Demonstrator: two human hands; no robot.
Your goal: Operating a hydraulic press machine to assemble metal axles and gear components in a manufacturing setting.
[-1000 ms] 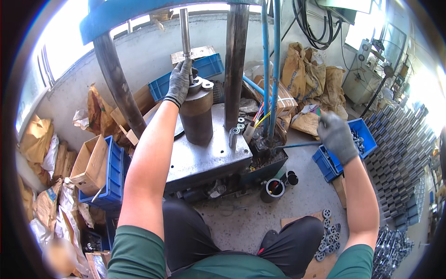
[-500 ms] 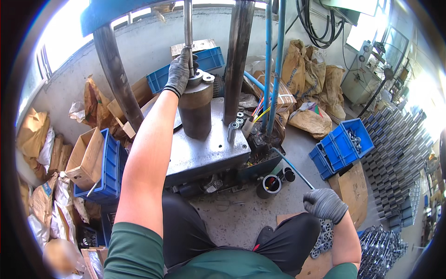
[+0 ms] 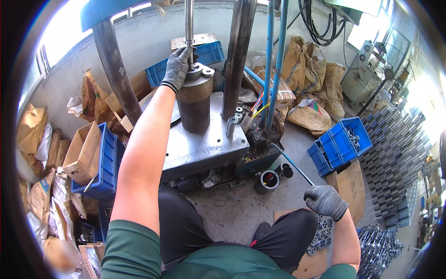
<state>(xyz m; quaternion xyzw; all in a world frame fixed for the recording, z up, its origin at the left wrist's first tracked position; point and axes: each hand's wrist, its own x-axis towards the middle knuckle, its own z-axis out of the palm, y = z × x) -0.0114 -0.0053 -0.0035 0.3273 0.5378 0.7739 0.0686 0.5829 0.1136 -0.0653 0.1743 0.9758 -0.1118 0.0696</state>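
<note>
1. The left hand (image 3: 178,69) sits at about 12 o'clock from the body, arm stretched out, its gloved grip clenched around the thin vertical steel rod (image 3: 189,23) just where that rod meets the top of the dark metal cylinder (image 3: 194,104).
2. The rod's long axis runs straight up and down, in line with the cylinder's own axis; the cylinder stands upright on the grey steel surface (image 3: 204,144) of the press.
3. A flat metal part with lobes (image 3: 204,72) lies on the cylinder's top, touching the left fingers on their 3 o'clock side.
4. The right hand (image 3: 326,201) hangs low at about 4 o'clock from the cylinder, well apart from it. Its grip is clenched on the near end of a slim blue-grey lever (image 3: 289,160).
5. The lever's long axis slants from the right hand up toward 10 o'clock, ending at the base of the press beside the bundle of wires (image 3: 257,111).
6. The left hand is plainly the one nearer the cylinder; the right reaches it only through the lever.
7. Below the right wrist, small toothed metal rings (image 3: 320,232) lie on a board on the floor; blue crates (image 3: 338,139) sit at 2 o'clock from that hand.
</note>
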